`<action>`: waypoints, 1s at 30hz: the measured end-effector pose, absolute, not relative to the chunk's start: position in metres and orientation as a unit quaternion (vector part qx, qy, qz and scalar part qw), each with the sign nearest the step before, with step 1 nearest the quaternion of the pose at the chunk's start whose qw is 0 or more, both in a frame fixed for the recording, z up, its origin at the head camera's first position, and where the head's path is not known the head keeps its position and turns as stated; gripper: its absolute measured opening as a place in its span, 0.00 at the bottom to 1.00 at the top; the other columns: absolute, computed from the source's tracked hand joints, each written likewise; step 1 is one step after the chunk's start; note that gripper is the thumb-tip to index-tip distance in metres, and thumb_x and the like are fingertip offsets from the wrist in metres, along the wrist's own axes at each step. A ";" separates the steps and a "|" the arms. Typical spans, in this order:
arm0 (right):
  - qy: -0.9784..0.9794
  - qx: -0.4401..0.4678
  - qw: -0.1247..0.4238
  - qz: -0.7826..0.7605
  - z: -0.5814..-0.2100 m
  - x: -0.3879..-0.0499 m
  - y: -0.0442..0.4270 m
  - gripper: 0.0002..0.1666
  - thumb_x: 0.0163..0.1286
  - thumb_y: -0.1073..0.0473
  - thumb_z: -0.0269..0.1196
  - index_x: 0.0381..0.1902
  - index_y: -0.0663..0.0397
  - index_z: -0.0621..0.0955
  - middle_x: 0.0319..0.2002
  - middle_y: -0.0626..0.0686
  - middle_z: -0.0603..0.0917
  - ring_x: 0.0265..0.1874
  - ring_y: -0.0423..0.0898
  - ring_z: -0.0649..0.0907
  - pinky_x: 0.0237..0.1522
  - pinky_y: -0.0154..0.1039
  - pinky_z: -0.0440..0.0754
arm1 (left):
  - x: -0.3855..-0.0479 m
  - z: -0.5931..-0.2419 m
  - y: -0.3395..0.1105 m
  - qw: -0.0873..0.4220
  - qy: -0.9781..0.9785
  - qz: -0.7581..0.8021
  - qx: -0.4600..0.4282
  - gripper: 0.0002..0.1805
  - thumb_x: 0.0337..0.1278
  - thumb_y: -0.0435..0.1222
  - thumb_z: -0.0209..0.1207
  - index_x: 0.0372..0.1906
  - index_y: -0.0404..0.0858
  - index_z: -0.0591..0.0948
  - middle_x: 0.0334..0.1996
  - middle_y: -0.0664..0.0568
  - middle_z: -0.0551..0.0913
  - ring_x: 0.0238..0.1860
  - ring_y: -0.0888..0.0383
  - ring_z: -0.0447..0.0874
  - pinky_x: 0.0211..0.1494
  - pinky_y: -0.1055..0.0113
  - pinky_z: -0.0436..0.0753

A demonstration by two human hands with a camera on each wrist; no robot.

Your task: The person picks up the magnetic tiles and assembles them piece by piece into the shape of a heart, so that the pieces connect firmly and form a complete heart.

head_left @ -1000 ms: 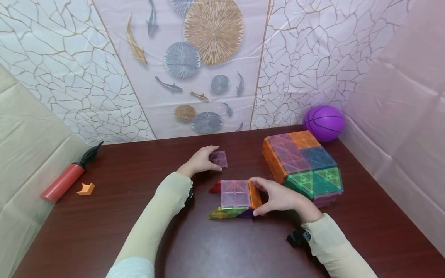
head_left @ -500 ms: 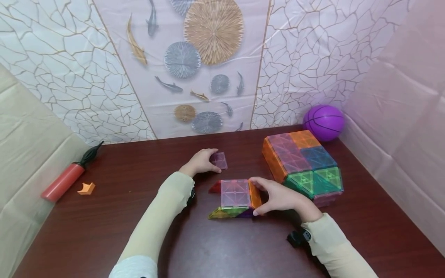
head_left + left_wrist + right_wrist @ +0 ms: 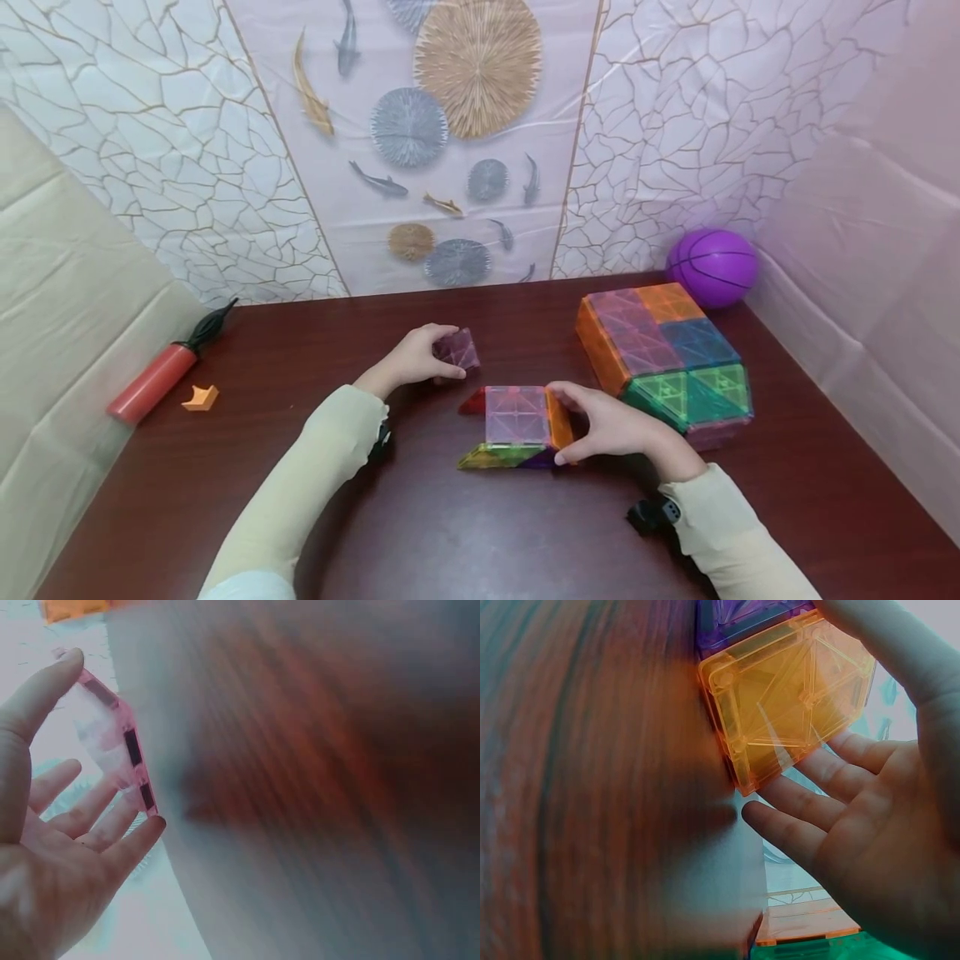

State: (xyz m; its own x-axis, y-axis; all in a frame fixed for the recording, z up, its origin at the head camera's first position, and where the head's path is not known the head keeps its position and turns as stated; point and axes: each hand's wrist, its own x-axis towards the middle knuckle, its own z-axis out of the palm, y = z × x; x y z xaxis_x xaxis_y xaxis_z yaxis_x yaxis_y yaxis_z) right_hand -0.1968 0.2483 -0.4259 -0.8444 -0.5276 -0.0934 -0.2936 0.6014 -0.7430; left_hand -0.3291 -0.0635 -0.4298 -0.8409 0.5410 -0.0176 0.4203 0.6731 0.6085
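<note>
My left hand [image 3: 411, 358] pinches a pink translucent square magnetic tile [image 3: 459, 348] between thumb and fingers. In the left wrist view this tile [image 3: 133, 742] stands on edge, its dark magnets showing along the rim. My right hand [image 3: 618, 425] grips the right end of a small tile build, thumb at the near corner and fingers at the far one. An orange tile [image 3: 558, 419] forms that end, also seen as the orange square [image 3: 791, 697] in the right wrist view. A pink tile [image 3: 517, 415] tops the build, with a yellow-green triangle [image 3: 480, 457] in front and a red piece [image 3: 472, 402] behind.
A larger multicoloured tile block [image 3: 660, 342] stands to the right, with a purple ball [image 3: 712, 267] behind it. A red hand pump [image 3: 157, 379] and an orange piece [image 3: 200, 397] lie at the left. Patterned cloth walls surround the brown table [image 3: 420, 533].
My left hand has drawn the pink tile slightly left, and the tile now tilts instead of lying flat. The right hand stays on the small build. The head view has shifted a little.
</note>
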 end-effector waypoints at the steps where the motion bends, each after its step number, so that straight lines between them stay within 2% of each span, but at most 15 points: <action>1: 0.882 -0.232 0.154 -0.381 -0.426 -0.196 0.248 0.54 0.49 0.45 0.76 0.68 0.57 0.63 0.63 0.58 0.72 0.62 0.57 0.71 0.63 0.57 0.67 | -0.325 -0.429 -0.066 0.095 0.906 0.316 0.267 0.44 0.42 0.47 0.73 0.67 0.38 0.70 0.57 0.43 0.75 0.55 0.49 0.73 0.60 0.53 0.74; 7: 0.882 -0.232 0.151 -0.380 -0.427 -0.196 0.250 0.55 0.49 0.45 0.76 0.69 0.58 0.63 0.64 0.58 0.71 0.62 0.57 0.71 0.63 0.57 0.67 | -0.298 -0.427 -0.079 0.092 0.868 0.390 0.293 0.42 0.41 0.41 0.74 0.66 0.36 0.71 0.52 0.42 0.74 0.55 0.47 0.75 0.56 0.54 0.78; 17: 0.878 -0.240 0.153 -0.385 -0.427 -0.199 0.249 0.53 0.50 0.46 0.76 0.68 0.57 0.63 0.63 0.58 0.72 0.61 0.57 0.72 0.63 0.58 0.67 | -0.258 -0.431 -0.080 0.133 0.817 0.446 0.341 0.47 0.39 0.32 0.74 0.69 0.34 0.65 0.55 0.42 0.72 0.55 0.47 0.76 0.56 0.54 0.78; 26: 0.875 -0.243 0.153 -0.390 -0.427 -0.199 0.249 0.52 0.50 0.47 0.76 0.68 0.56 0.64 0.62 0.57 0.73 0.61 0.57 0.72 0.63 0.58 0.67 | -0.241 -0.435 -0.073 0.151 0.795 0.466 0.358 0.48 0.38 0.29 0.73 0.69 0.31 0.64 0.54 0.42 0.71 0.58 0.45 0.74 0.56 0.53 0.78; 30: 0.875 -0.241 0.154 -0.391 -0.427 -0.199 0.249 0.52 0.51 0.47 0.76 0.68 0.57 0.63 0.62 0.57 0.73 0.61 0.57 0.72 0.63 0.58 0.67 | -0.237 -0.436 -0.070 0.153 0.794 0.457 0.371 0.47 0.37 0.29 0.73 0.69 0.33 0.65 0.55 0.45 0.71 0.59 0.49 0.73 0.57 0.56 0.78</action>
